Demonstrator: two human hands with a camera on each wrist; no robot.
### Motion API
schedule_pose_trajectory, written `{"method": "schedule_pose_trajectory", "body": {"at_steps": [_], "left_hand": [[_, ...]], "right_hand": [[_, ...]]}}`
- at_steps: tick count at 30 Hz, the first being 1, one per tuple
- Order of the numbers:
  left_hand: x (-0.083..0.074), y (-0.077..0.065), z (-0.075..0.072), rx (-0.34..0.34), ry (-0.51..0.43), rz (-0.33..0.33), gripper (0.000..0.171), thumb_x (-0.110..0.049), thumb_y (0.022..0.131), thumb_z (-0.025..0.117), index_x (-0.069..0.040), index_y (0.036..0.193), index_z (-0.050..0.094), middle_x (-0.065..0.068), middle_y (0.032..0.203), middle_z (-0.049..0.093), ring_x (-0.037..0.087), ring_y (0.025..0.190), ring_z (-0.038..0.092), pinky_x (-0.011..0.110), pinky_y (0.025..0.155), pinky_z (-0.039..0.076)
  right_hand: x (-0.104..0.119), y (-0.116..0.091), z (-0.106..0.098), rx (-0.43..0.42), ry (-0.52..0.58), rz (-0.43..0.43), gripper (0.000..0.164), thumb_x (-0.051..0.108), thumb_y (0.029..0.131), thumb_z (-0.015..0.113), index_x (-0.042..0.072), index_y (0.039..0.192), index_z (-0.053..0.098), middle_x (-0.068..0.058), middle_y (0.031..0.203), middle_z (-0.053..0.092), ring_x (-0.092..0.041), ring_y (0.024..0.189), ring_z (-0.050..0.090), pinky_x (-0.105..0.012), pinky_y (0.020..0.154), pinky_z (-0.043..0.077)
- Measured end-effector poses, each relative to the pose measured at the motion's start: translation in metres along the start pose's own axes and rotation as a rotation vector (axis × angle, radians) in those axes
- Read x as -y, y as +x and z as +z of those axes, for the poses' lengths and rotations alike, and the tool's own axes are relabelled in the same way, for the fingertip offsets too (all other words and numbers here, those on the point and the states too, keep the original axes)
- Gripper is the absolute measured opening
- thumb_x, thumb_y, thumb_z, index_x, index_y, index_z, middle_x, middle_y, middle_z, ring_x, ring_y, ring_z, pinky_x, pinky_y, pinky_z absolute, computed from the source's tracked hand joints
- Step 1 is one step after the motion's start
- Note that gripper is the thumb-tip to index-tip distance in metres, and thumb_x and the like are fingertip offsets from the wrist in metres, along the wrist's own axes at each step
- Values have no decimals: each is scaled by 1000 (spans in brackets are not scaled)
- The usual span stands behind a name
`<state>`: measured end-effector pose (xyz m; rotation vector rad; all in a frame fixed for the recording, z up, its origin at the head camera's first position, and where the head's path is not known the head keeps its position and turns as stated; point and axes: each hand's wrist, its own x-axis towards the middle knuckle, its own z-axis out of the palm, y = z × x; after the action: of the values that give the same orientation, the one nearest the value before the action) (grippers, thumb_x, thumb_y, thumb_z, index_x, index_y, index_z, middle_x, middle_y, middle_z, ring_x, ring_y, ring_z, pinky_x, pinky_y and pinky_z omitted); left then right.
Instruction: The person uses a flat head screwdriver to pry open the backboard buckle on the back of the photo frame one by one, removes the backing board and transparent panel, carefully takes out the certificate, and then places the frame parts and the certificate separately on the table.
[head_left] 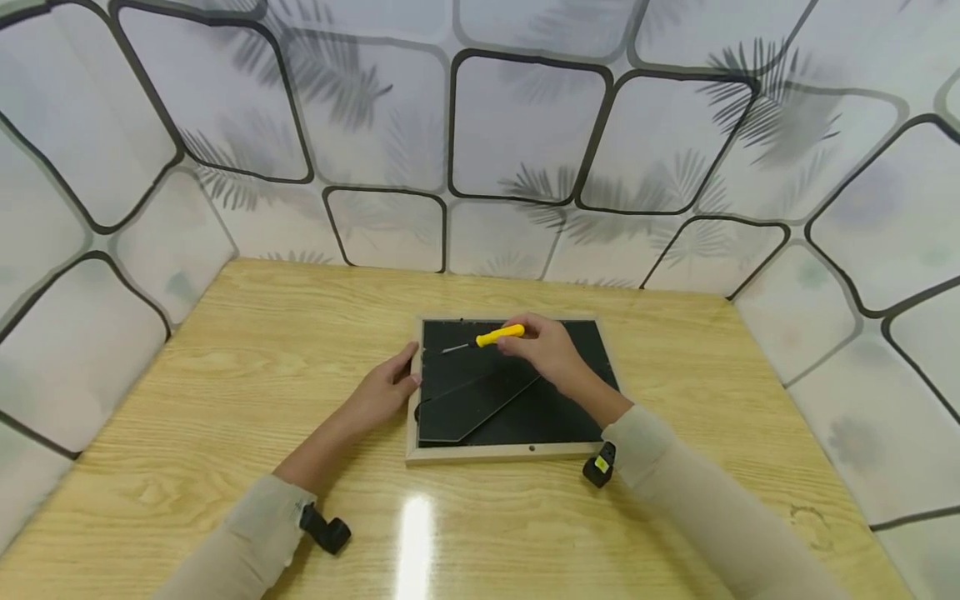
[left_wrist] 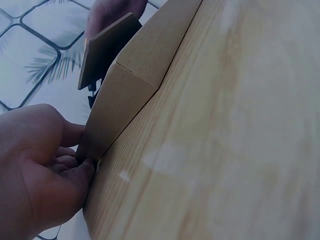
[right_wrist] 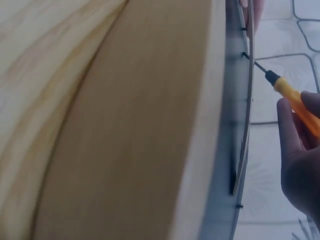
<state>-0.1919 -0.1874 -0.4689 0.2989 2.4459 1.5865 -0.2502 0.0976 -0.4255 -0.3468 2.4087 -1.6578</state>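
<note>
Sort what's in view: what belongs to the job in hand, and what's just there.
Part of the job:
yellow screwdriver, held in the right hand
wooden frame, left hand at its edge
black backing with its flap

Just there:
left-wrist camera
right-wrist camera
patterned wall covering

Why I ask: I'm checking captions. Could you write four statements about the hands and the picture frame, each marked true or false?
1. The right hand holds a yellow-handled screwdriver. True.
2. The left hand holds the screwdriver's shaft. False: it grips the left edge of the picture frame.
3. The picture frame lies on the wood-grain table. True.
4. The picture frame lies front side up. False: its black backing board faces up.
</note>
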Motion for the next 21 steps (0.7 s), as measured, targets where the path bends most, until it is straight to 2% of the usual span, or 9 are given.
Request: {"method": "schedule_pose_trajectory", "body": {"at_steps": [5, 10, 16, 21], "left_hand": [[0, 0, 0, 9, 6, -1, 62, -15, 108, 46, -6, 162, 15, 12, 169, 14, 29, 155, 16, 47, 125, 20], [0, 0, 0, 10, 4, 3, 62, -15, 109, 46, -6, 162, 15, 12, 169, 14, 29, 155, 15, 47, 125, 19], [1, 2, 0, 25, -23, 24, 62, -15, 109, 45, -5, 161, 14, 14, 169, 12, 31, 155, 14, 49, 125, 20], [1, 0, -1, 30, -24, 15, 62, -15, 109, 44, -6, 162, 13, 13, 169, 11, 30, 155, 15, 48, 124, 21]], "right_hand": [[-4, -11, -14, -28, -240, -65, 37, 17, 95, 72, 5, 129, 65, -13, 123, 67, -24, 100, 71, -35, 87, 60], [-6, -24, -22, -40, -531, -117, 28, 19, 94, 73, 8, 119, 72, -10, 116, 70, -23, 94, 65, -37, 82, 58], [-7, -39, -29, -65, -668, -173, 23, 17, 92, 76, 7, 113, 74, -8, 111, 69, -22, 91, 63, -40, 82, 57], [-6, -49, -34, -109, -802, -209, 22, 16, 89, 78, 6, 109, 77, -8, 106, 71, -24, 90, 60, -41, 80, 55]]}}
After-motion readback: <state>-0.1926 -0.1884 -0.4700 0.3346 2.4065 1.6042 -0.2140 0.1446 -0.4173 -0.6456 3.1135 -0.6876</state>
